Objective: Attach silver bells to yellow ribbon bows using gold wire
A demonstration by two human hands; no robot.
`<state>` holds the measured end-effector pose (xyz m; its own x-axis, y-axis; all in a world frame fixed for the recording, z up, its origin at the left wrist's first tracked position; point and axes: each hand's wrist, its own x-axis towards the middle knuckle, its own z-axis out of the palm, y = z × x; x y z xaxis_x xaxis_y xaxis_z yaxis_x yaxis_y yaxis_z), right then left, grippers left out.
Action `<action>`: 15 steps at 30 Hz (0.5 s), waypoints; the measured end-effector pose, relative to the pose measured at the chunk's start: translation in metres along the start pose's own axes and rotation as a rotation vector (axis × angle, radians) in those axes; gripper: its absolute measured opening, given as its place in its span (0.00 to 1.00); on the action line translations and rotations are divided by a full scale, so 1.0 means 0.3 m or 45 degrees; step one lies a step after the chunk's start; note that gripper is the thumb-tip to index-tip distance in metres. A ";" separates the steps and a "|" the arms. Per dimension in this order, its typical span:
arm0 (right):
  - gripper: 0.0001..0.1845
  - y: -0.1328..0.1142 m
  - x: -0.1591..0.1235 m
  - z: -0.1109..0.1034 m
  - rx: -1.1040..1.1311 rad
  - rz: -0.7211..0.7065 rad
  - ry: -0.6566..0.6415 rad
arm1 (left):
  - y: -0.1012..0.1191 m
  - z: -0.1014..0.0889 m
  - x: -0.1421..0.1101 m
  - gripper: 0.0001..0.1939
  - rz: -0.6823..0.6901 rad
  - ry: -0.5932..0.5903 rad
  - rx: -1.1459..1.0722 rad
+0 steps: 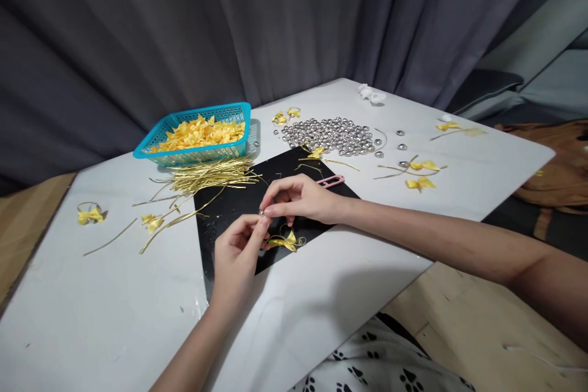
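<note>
My left hand (239, 251) and my right hand (301, 199) meet over a black mat (229, 205) on the white table (114, 306). Both pinch a small silver bead (261, 213) between the fingertips. A yellow ribbon bow (287, 241) with a gold wire tie hangs just below the fingers, over the mat. I cannot tell whether the bow is joined to the bead. A pink tool (331, 180) lies on the mat just behind my right hand.
A teal basket (193, 153) of yellow bows stands at the back left, a bundle of gold wire ties (209, 174) in front of it. A pile of silver beads (333, 135) lies at the back. Loose bows (420, 174) lie scattered around. Grey curtain behind.
</note>
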<state>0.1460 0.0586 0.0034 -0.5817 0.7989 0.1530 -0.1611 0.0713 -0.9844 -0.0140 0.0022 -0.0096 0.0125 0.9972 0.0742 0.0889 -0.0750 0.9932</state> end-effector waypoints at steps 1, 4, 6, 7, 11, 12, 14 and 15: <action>0.09 -0.002 -0.001 0.001 -0.044 -0.034 0.020 | 0.001 0.002 -0.001 0.11 -0.001 0.003 0.006; 0.08 -0.007 -0.003 0.006 -0.134 -0.068 0.074 | 0.004 0.005 -0.001 0.11 -0.003 0.019 0.032; 0.08 -0.011 -0.005 0.010 -0.156 -0.028 0.072 | 0.005 0.005 -0.001 0.11 0.007 0.042 0.067; 0.08 -0.014 -0.007 0.013 -0.167 -0.005 0.061 | 0.006 0.005 0.000 0.11 0.017 0.059 0.089; 0.07 -0.028 -0.017 0.025 -0.218 0.025 0.036 | 0.009 0.000 0.003 0.13 0.127 0.115 0.231; 0.07 -0.032 -0.019 0.028 -0.224 0.019 0.043 | 0.009 -0.002 0.003 0.14 0.161 0.095 0.255; 0.08 -0.039 -0.024 0.032 -0.238 -0.003 0.064 | 0.007 -0.006 0.002 0.12 0.197 0.058 0.256; 0.08 -0.042 -0.027 0.034 -0.250 -0.021 0.077 | 0.007 -0.008 0.001 0.11 0.200 0.048 0.243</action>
<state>0.1446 0.0453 0.0154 -0.5301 0.8308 0.1694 -0.0083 0.1946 -0.9808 -0.0161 0.0022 -0.0073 0.0043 0.9725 0.2329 0.2755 -0.2250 0.9346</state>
